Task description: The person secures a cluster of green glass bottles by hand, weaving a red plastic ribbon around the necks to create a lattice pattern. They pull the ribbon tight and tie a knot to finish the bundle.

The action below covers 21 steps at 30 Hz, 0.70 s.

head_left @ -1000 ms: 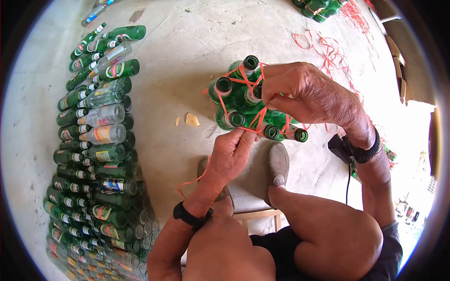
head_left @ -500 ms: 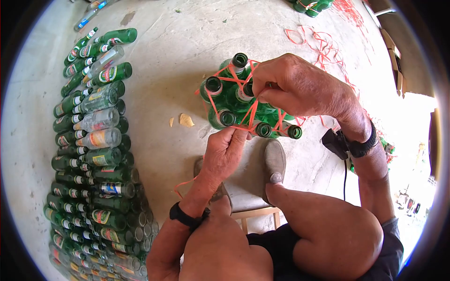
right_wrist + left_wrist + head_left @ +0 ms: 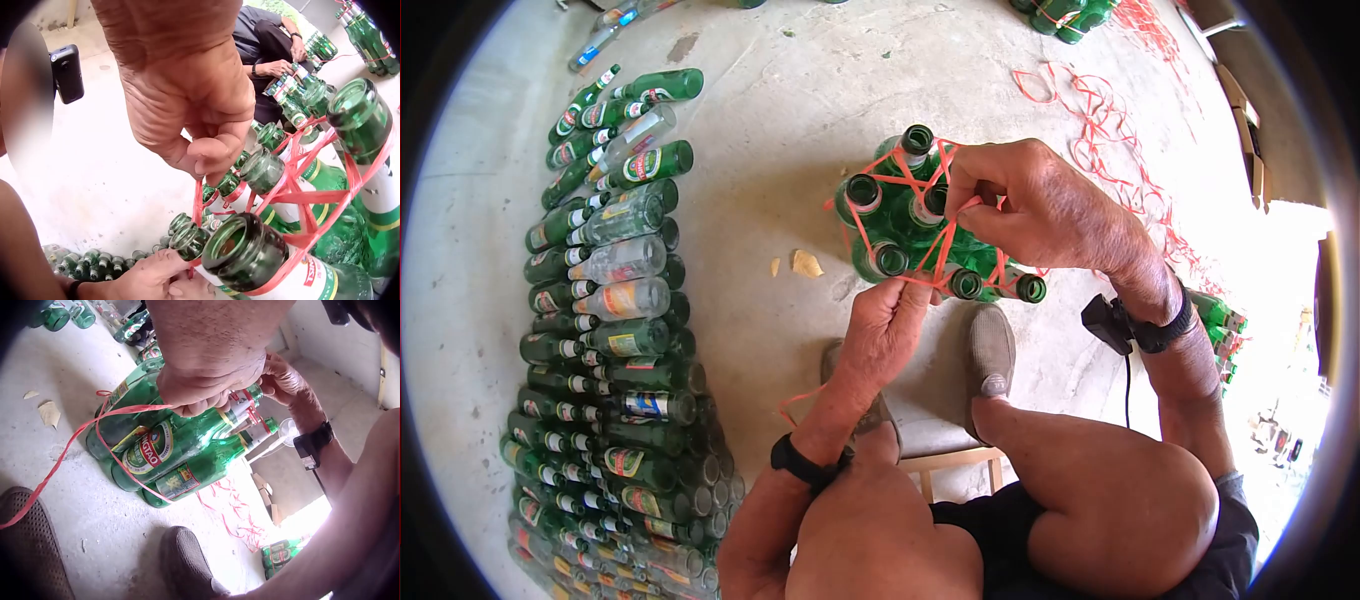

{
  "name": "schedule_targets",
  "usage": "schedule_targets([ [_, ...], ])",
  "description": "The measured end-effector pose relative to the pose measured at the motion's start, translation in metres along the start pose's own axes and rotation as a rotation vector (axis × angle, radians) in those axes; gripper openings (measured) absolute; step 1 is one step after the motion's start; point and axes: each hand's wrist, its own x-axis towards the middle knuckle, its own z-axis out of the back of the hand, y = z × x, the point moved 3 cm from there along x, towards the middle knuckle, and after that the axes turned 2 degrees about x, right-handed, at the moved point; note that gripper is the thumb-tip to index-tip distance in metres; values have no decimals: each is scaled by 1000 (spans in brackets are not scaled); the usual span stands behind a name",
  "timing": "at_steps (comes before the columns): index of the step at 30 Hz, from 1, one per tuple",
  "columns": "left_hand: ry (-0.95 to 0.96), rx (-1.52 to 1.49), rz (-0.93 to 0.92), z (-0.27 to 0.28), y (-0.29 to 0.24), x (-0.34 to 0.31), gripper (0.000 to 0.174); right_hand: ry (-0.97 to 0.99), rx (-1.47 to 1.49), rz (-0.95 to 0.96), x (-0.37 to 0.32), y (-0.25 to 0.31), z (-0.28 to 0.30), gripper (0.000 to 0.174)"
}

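A bundle of green glass beer bottles (image 3: 890, 222) stands upright on the floor before the person. Red plastic strapping (image 3: 319, 197) criss-crosses between their necks. Above the bundle, the right hand (image 3: 1040, 205) pinches a strand of this strapping between thumb and fingers and holds it taut. The left hand (image 3: 886, 332) sits low at the near bottle necks, its fingers curled on the strap beneath the rims. From that hand a loose tail of strap (image 3: 69, 440) trails down to the left. Tsingtao labels (image 3: 150, 450) show on the bottles in the left wrist view.
Stacked bottles (image 3: 635, 340) lie in a long pile on the left. Loose red strapping (image 3: 1100, 120) is strewn on the right, near other bundled bottles (image 3: 1065, 15). Dry leaf-like scraps (image 3: 807, 263) lie beside the bundle. Another person (image 3: 269, 56) handles bottles in the right wrist view.
The head view shifts slightly. The right hand has risen a little from the near necks, with a longer strand stretched below it. The left hand stays at the same necks.
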Motion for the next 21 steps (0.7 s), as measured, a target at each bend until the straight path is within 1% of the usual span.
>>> schedule_targets([
  [2, 5, -10, 16, 1, 3, -1, 37, -2, 35, 29, -1, 0, 2, 9],
  [5, 14, -14, 7, 0, 4, 0, 37, 49, 96, -31, -3, 0, 5, 9],
  [8, 26, -10, 24, 3, 3, 0, 37, 49, 218, 13, -3, -5, 3, 6],
  [11, 14, -18, 42, 1, 1, 0, 37, 117, 397, -8, -3, -6, -4, 5],
  [14, 30, -18, 70, 3, 3, 0, 37, 135, 541, -97, -4, -16, -8, 5],
  [17, 42, -23, 99, 3, 2, 0, 38, 126, 601, -85, -8, -11, -13, 5],
  [18, 43, -26, 107, 3, 1, 0, 38, 126, 618, -129, -9, -10, -13, 5],
  [20, 26, -32, 71, 1, 0, 0, 38, 125, 652, -218, -9, -9, -12, 6],
  [21, 19, -34, 53, 0, 0, 0, 39, 117, 660, -213, -9, -10, -12, 6],
])
